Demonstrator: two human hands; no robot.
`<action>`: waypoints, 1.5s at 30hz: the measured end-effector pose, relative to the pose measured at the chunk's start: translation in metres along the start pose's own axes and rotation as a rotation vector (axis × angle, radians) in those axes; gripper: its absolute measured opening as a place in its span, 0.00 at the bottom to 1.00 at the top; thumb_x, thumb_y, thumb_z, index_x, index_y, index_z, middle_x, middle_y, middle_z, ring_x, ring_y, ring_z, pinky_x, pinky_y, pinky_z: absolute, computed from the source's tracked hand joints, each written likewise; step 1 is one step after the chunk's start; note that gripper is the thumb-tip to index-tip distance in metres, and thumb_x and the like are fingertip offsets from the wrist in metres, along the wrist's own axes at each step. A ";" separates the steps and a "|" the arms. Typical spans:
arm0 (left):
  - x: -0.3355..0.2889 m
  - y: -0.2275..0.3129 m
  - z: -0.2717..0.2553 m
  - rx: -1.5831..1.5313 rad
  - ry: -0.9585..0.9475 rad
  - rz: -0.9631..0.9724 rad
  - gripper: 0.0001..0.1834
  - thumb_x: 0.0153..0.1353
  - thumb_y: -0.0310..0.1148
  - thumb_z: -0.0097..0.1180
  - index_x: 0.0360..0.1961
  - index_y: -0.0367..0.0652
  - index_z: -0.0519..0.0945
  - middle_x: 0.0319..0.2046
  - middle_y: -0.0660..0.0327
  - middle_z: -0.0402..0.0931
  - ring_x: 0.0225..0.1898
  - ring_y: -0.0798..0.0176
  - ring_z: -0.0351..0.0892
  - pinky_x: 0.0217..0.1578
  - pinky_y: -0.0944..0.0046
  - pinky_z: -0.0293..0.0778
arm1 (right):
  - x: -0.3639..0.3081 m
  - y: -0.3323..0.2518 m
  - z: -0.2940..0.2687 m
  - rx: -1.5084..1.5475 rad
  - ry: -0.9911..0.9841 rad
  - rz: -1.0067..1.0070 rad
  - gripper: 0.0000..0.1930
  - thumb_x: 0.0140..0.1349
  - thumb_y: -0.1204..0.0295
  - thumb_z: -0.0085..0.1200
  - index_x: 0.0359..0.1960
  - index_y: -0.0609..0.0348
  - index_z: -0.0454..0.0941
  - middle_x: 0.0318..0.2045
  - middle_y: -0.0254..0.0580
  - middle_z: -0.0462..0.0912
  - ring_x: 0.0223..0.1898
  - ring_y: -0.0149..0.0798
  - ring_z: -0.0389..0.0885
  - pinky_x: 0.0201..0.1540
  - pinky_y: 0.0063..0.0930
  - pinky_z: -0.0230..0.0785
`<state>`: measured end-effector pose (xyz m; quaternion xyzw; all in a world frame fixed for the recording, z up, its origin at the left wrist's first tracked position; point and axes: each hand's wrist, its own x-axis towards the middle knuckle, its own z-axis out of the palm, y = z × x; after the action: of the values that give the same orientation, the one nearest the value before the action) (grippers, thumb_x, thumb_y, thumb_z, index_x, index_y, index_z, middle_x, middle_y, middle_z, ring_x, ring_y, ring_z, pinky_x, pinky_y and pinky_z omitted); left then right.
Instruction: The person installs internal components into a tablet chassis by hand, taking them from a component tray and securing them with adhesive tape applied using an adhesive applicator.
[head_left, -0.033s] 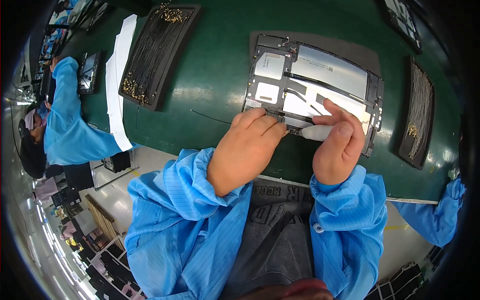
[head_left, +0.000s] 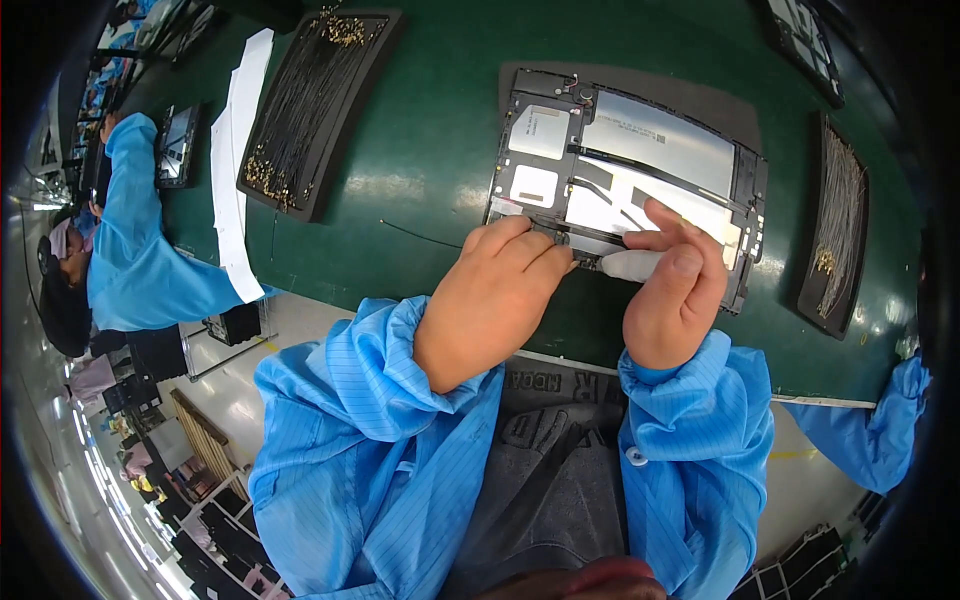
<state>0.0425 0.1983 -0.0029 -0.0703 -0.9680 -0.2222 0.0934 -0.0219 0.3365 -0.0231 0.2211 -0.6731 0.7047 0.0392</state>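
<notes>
- Reaching in from the near side: two blue striped sleeves (head_left: 380,400), cuffs gathered at the wrists; dark grey trousers (head_left: 560,480) between them.
- Left hand (head_left: 490,300), bare, back upward, over the near left edge of the opened device; fingers together and bent, tips partly hidden; cannot tell whether they clamp anything.
- Right hand (head_left: 675,300), to the right, over the same near edge; thumb bent inward, fingers partly spread; white cover (head_left: 632,265), finger-shaped, pointing left toward the left hand; cannot tell whether the fingers grip anything.
- Black wire (head_left: 420,236), thin, single; loose end on the left, other end passing out of sight at the left hand.
- Opened device (head_left: 650,140), flat, tablet-like, silver and white panels in a black frame; lying at mid-bench, just beyond both hands, partly on a dark mat (head_left: 700,98).
- Blue sleeve (head_left: 870,430) of another person, right edge.
- Green bench (head_left: 430,150), under all these pieces.
- Right tray (head_left: 810,285), black, holding a bundle of grey wires (head_left: 845,210).
- Left tray (head_left: 335,155), black, holding many dark wires (head_left: 310,110) with gold-coloured ends.
- White paper strips (head_left: 235,170), just left of that tray.
- Co-worker (head_left: 150,230) in blue, far left, near a second device (head_left: 178,145).
- Third device (head_left: 808,45), far right.
</notes>
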 end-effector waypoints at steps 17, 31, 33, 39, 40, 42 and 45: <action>-0.001 0.000 0.000 -0.018 -0.004 -0.019 0.10 0.43 0.27 0.53 0.30 0.41 0.74 0.31 0.60 0.70 0.39 0.57 0.66 0.41 0.62 0.62 | 0.000 0.002 0.000 -0.022 -0.017 0.003 0.11 0.58 0.69 0.36 0.38 0.64 0.62 0.36 0.50 0.72 0.32 0.35 0.72 0.36 0.26 0.65; 0.001 -0.003 0.001 0.050 0.050 0.065 0.12 0.41 0.28 0.46 0.31 0.39 0.73 0.29 0.61 0.69 0.38 0.60 0.65 0.39 0.64 0.61 | 0.019 -0.011 0.005 -0.463 -0.342 -0.270 0.07 0.46 0.76 0.50 0.28 0.63 0.70 0.26 0.44 0.75 0.28 0.45 0.73 0.31 0.31 0.66; 0.004 -0.004 -0.001 0.016 0.040 0.046 0.11 0.41 0.27 0.49 0.30 0.40 0.73 0.29 0.61 0.69 0.38 0.58 0.65 0.40 0.63 0.62 | 0.021 -0.013 0.000 -0.433 -0.330 -0.085 0.06 0.48 0.75 0.49 0.29 0.62 0.70 0.25 0.47 0.74 0.27 0.47 0.73 0.31 0.30 0.66; 0.000 -0.014 -0.005 -0.121 -0.005 0.037 0.11 0.40 0.28 0.54 0.29 0.42 0.74 0.31 0.62 0.69 0.39 0.57 0.65 0.39 0.62 0.62 | 0.054 -0.032 -0.058 -0.230 0.070 0.558 0.18 0.57 0.66 0.39 0.46 0.64 0.60 0.38 0.44 0.71 0.34 0.32 0.71 0.35 0.23 0.64; -0.002 -0.013 -0.007 -0.093 0.048 0.044 0.11 0.39 0.28 0.55 0.28 0.44 0.75 0.32 0.60 0.69 0.40 0.55 0.64 0.40 0.61 0.62 | 0.055 -0.034 -0.079 -0.350 0.045 0.567 0.21 0.55 0.66 0.42 0.48 0.65 0.59 0.42 0.46 0.68 0.38 0.34 0.70 0.39 0.23 0.63; -0.001 -0.016 -0.012 -0.066 0.103 0.057 0.11 0.39 0.29 0.56 0.28 0.46 0.75 0.34 0.59 0.68 0.40 0.52 0.63 0.40 0.61 0.62 | 0.036 -0.029 -0.127 -0.790 -0.231 0.419 0.28 0.49 0.66 0.50 0.51 0.64 0.55 0.47 0.47 0.63 0.47 0.37 0.63 0.46 0.27 0.57; -0.006 -0.032 -0.006 0.006 0.051 0.101 0.11 0.37 0.30 0.59 0.27 0.51 0.76 0.38 0.50 0.66 0.42 0.43 0.62 0.44 0.57 0.61 | 0.015 -0.031 -0.124 -0.813 -0.442 0.471 0.39 0.33 0.67 0.62 0.50 0.65 0.56 0.51 0.56 0.57 0.51 0.48 0.59 0.50 0.30 0.53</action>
<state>0.0436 0.1671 -0.0122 -0.1130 -0.9611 -0.2161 0.1294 -0.0561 0.4555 0.0115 0.1740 -0.9162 0.3124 -0.1808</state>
